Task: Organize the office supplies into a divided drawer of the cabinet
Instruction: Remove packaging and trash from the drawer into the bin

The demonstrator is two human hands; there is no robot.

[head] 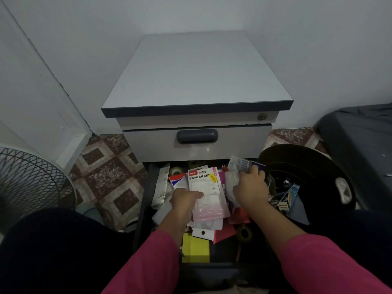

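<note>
The left hand [184, 200] pinches the lower edge of a "STAPLER SET" pack [205, 188], which lies on the clutter in the open lower drawer [146, 200] of the cabinet [195, 81]. The right hand [251, 187], fingers curled, grips a clear-and-blue packet [239, 165] over the drawer's right side

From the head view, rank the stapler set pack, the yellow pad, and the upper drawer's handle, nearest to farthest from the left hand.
From the left hand:
1. Stapler set pack, touching its fingers, just right.
2. Yellow pad, below, at the open drawer's front.
3. Drawer handle, above, on the closed drawer.
</note>
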